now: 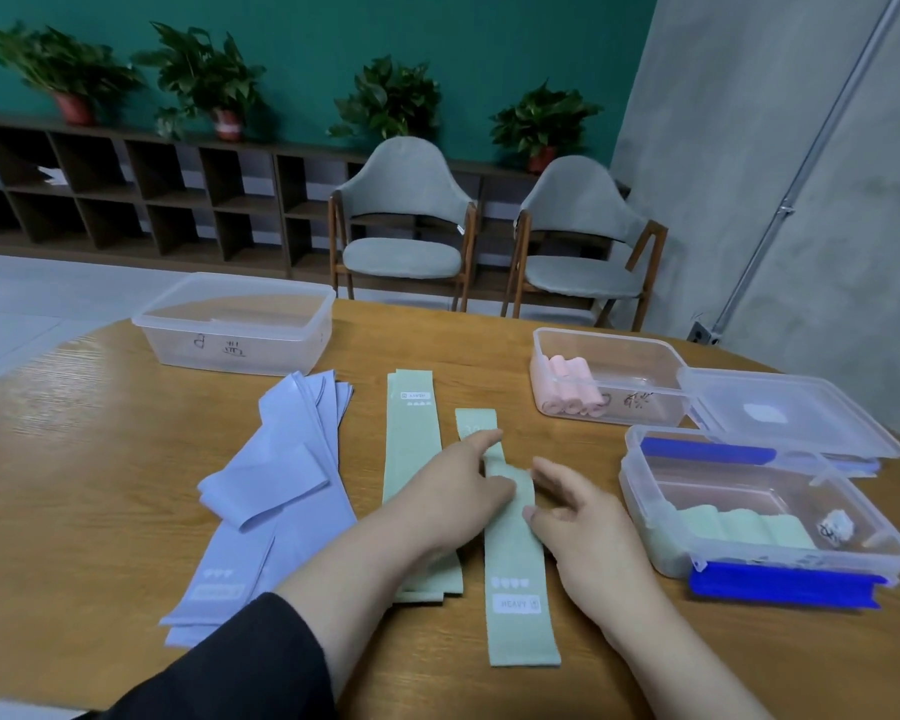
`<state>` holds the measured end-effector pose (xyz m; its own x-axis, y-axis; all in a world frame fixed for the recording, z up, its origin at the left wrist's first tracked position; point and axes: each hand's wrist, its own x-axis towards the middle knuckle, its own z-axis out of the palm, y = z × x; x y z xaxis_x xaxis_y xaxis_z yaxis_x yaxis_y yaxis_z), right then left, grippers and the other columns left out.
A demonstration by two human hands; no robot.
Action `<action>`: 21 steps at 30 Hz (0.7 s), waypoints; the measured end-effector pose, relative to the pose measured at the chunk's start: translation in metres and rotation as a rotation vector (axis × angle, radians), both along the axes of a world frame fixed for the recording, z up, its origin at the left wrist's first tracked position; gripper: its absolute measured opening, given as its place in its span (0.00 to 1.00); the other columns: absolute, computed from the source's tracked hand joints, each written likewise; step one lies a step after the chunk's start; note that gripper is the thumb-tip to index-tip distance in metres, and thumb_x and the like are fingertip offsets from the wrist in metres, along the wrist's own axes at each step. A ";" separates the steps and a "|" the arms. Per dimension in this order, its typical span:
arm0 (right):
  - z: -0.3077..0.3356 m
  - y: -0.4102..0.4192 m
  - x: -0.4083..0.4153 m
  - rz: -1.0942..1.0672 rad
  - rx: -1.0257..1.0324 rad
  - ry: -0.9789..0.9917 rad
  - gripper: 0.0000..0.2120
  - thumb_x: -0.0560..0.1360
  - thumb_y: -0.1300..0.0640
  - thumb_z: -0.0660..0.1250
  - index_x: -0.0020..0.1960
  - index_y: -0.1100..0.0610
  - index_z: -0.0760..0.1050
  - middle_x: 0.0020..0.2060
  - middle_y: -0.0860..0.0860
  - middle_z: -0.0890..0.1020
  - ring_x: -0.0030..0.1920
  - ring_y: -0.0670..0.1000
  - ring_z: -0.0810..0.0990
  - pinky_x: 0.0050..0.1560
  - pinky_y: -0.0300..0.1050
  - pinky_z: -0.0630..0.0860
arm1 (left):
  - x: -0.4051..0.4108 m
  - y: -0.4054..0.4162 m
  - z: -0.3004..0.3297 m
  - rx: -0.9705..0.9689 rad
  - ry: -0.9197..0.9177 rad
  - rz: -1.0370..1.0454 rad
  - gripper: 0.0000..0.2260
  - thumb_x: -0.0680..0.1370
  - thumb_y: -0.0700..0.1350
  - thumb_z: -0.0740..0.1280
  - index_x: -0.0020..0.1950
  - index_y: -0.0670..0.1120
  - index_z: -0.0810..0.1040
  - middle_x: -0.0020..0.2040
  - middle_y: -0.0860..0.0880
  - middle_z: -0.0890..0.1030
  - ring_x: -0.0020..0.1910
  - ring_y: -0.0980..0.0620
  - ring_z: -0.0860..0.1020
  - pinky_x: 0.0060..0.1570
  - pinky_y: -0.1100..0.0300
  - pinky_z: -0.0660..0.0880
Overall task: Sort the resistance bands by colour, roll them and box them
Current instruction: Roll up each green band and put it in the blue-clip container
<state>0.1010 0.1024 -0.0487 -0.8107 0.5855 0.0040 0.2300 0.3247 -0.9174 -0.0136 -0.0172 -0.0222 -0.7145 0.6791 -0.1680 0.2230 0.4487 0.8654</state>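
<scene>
The wooden table (100, 459) carried three clear boxes; the far-left box (232, 324) looked empty, the right-edge box (609, 376) held pink rolls (572, 389), the near-right box (759, 511) green rolls (739, 527). Purple bands (276, 480) lay left of centre; the left hand (458, 491) and right hand (583, 522) pinched a folded green band (515, 563) mid-table.

On your right, the box with green rolls (759, 517), its blue clip (783, 584) and the pink box (611, 376) behind it stand close together, so there is little room to slip between them. On your left, the purple bands (276, 475) lie flat and spread wide. You have bare table (74, 459) far left, and the empty box (235, 324) sits at the back.
</scene>
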 end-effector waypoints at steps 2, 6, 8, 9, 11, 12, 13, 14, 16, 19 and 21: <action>-0.002 0.002 0.004 -0.020 0.094 -0.058 0.21 0.78 0.63 0.69 0.68 0.49 0.76 0.36 0.45 0.83 0.33 0.41 0.77 0.36 0.30 0.72 | -0.007 -0.002 0.003 -0.206 0.370 -0.046 0.23 0.83 0.50 0.62 0.79 0.55 0.65 0.59 0.48 0.81 0.55 0.47 0.80 0.57 0.55 0.75; -0.006 0.003 0.009 -0.039 0.330 -0.068 0.18 0.78 0.58 0.70 0.67 0.50 0.78 0.47 0.42 0.82 0.45 0.39 0.78 0.48 0.32 0.72 | -0.021 -0.003 -0.005 -0.345 0.610 -0.087 0.20 0.85 0.51 0.57 0.77 0.52 0.67 0.64 0.47 0.81 0.65 0.44 0.76 0.61 0.53 0.71; -0.010 0.002 0.011 -0.027 0.471 -0.047 0.16 0.78 0.55 0.70 0.66 0.52 0.79 0.56 0.43 0.82 0.56 0.40 0.77 0.58 0.33 0.69 | -0.017 0.001 -0.009 -0.393 0.695 -0.156 0.18 0.86 0.51 0.55 0.74 0.50 0.70 0.62 0.47 0.81 0.64 0.44 0.75 0.63 0.49 0.69; -0.011 0.001 0.011 -0.008 0.504 -0.051 0.16 0.79 0.54 0.69 0.66 0.53 0.79 0.59 0.43 0.81 0.61 0.43 0.77 0.60 0.32 0.67 | -0.014 0.003 -0.010 -0.406 0.720 -0.176 0.17 0.86 0.51 0.55 0.73 0.50 0.70 0.62 0.48 0.81 0.64 0.44 0.75 0.63 0.48 0.68; -0.013 0.002 0.010 0.031 0.513 -0.078 0.15 0.80 0.53 0.68 0.66 0.52 0.79 0.62 0.43 0.80 0.64 0.43 0.76 0.59 0.24 0.62 | -0.012 0.006 -0.012 -0.397 0.717 -0.186 0.16 0.86 0.51 0.54 0.71 0.50 0.72 0.61 0.48 0.80 0.63 0.45 0.75 0.63 0.48 0.67; -0.015 0.003 0.010 0.046 0.513 -0.077 0.15 0.81 0.53 0.67 0.67 0.52 0.79 0.63 0.43 0.80 0.64 0.41 0.75 0.58 0.21 0.60 | -0.012 0.006 -0.014 -0.375 0.715 -0.176 0.16 0.86 0.50 0.55 0.70 0.50 0.72 0.61 0.49 0.81 0.62 0.45 0.75 0.63 0.49 0.68; -0.016 0.004 0.012 0.054 0.510 -0.060 0.15 0.81 0.54 0.66 0.66 0.52 0.79 0.63 0.42 0.80 0.64 0.40 0.75 0.59 0.19 0.60 | -0.011 0.003 -0.015 -0.342 0.721 -0.155 0.15 0.86 0.50 0.55 0.70 0.49 0.74 0.60 0.49 0.81 0.62 0.46 0.76 0.62 0.50 0.68; -0.016 0.005 0.015 0.058 0.508 -0.027 0.14 0.81 0.54 0.66 0.65 0.51 0.80 0.63 0.40 0.80 0.63 0.38 0.74 0.61 0.21 0.62 | -0.009 -0.001 -0.016 -0.293 0.729 -0.131 0.15 0.86 0.50 0.56 0.68 0.49 0.75 0.60 0.50 0.81 0.61 0.47 0.76 0.62 0.51 0.69; -0.014 0.005 0.026 0.089 0.498 0.043 0.08 0.81 0.55 0.66 0.58 0.49 0.81 0.57 0.36 0.81 0.61 0.38 0.76 0.62 0.31 0.70 | 0.002 -0.015 -0.017 -0.151 0.718 -0.137 0.12 0.85 0.51 0.59 0.63 0.50 0.78 0.57 0.53 0.80 0.57 0.50 0.76 0.59 0.54 0.71; -0.009 0.007 0.049 0.270 0.492 0.074 0.07 0.81 0.57 0.65 0.46 0.49 0.77 0.48 0.42 0.79 0.54 0.47 0.79 0.55 0.44 0.75 | 0.028 -0.039 -0.020 -0.043 0.697 -0.299 0.09 0.83 0.55 0.61 0.54 0.53 0.78 0.51 0.57 0.76 0.52 0.57 0.73 0.56 0.59 0.70; -0.007 0.011 0.065 0.393 0.530 0.093 0.07 0.80 0.57 0.66 0.44 0.49 0.74 0.47 0.43 0.77 0.52 0.50 0.78 0.53 0.46 0.74 | 0.039 -0.048 -0.027 -0.044 0.778 -0.401 0.10 0.82 0.58 0.61 0.52 0.54 0.77 0.51 0.58 0.75 0.52 0.57 0.72 0.57 0.58 0.69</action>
<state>0.1663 0.1135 -0.0556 -0.9457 0.1458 0.2903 -0.0703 0.7806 -0.6211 0.0259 -0.0651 -0.0496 -0.3457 0.9083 0.2357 0.8912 0.2391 0.3856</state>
